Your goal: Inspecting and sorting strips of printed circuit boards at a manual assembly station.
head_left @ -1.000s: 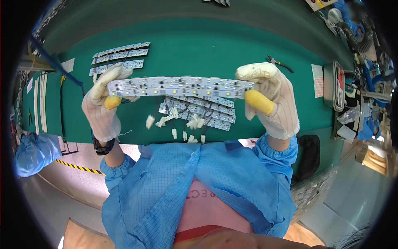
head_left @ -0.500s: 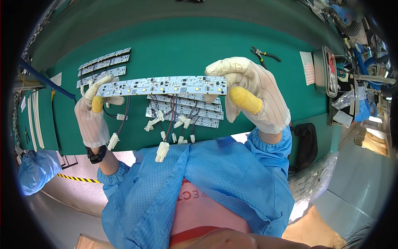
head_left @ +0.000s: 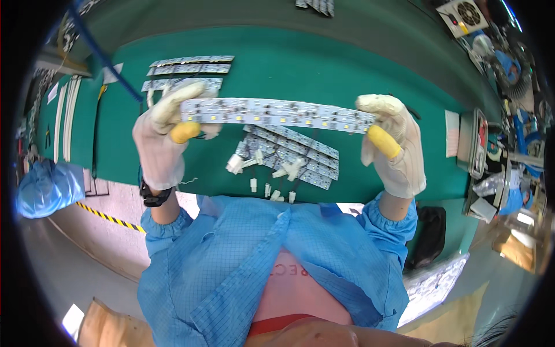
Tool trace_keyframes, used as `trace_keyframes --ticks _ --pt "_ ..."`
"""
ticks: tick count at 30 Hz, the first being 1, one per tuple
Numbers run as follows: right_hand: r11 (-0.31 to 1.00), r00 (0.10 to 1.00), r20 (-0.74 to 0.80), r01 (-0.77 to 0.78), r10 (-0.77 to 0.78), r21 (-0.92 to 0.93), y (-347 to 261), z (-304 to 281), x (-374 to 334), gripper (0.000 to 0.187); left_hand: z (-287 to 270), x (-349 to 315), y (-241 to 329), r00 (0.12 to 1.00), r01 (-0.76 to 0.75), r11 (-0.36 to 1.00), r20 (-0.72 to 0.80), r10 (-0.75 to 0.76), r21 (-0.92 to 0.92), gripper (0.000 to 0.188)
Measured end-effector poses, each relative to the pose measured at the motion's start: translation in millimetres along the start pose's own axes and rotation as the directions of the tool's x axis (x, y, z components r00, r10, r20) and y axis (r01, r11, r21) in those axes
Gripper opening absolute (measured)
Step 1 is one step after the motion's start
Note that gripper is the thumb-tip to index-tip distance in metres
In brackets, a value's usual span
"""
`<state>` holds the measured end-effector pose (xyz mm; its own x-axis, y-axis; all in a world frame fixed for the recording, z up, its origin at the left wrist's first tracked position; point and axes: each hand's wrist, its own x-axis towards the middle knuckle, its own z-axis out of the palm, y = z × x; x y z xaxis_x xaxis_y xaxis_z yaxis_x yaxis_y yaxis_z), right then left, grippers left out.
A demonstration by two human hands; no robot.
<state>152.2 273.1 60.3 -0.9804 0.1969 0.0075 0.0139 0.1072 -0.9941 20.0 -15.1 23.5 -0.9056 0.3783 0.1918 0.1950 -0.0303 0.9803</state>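
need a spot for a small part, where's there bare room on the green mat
The widest bare patch of green mat lies beyond the held strip, right of the three-strip group. A narrower one lies between the left hand and the black cord. It's crowded below the held strip, with stacked strips and white connectors.

Beyond the light strip (head_left: 277,113), which bars the middle from side to side, I see a broad open stretch of worktop (head_left: 300,66), right of the three strips (head_left: 193,69) at far left. Nearer the person, a fanned pile of strips (head_left: 309,161) and scattered white plugs (head_left: 235,164) clutter the way. A bare lane runs between the right grip (head_left: 395,141) and the paper sheet (head_left: 452,133); a blue hose (head_left: 97,49) crosses the far left corner.
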Motion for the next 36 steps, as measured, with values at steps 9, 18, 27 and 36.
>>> trace_keyframes --ticks 9,18,27,36 --pt "0.995 0.999 -0.047 0.003 -0.007 -0.099 16.2 -2.7 10.7 0.036 -0.1 -3.3 14.6 0.956 -0.267 0.941 0.182 0.231 0.206 0.048" --pt "0.999 0.999 -0.029 0.045 -0.045 0.011 2.9 15.5 -3.8 0.035 -2.2 10.2 -2.0 0.993 0.101 0.967 0.04 -0.113 0.232 0.041" --pt "0.992 0.998 -0.014 0.054 -0.056 -0.117 22.6 -4.6 15.4 0.035 0.0 -1.3 2.6 0.982 0.036 0.991 0.187 -0.012 -0.128 0.046" --pt "0.986 0.999 -0.029 0.009 -0.014 -0.164 15.0 0.0 4.5 0.04 4.6 -2.9 6.3 0.995 0.044 0.995 0.094 -0.035 -0.094 0.045"
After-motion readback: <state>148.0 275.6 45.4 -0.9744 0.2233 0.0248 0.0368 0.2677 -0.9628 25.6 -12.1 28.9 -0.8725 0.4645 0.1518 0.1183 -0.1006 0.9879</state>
